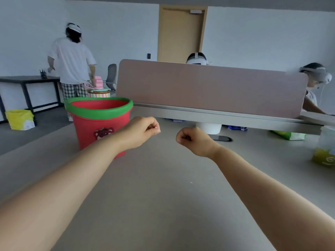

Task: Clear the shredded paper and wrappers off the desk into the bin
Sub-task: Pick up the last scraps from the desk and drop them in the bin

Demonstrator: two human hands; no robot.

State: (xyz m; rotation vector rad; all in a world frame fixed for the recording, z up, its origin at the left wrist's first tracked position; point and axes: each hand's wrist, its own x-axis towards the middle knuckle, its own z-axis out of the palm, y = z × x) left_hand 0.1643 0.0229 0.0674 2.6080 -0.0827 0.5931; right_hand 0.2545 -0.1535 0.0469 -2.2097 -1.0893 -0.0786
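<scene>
Left hand [143,131] and right hand [194,140] are clenched, fingers gripping nothing visible. Near surface [163,196] seems done; blue wrapper [237,128] and green packet [288,135] lie far right, red bin [97,124] far left.

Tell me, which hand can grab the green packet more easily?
Probably the right hand: the green packet lies on its side of the desk; the left hand is over by the bin.

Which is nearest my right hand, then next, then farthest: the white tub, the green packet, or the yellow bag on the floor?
1. White tub, just behind the right hand.
2. Green packet, farther off to the right on the desk.
3. Yellow bag, far left, down on the floor.
</scene>
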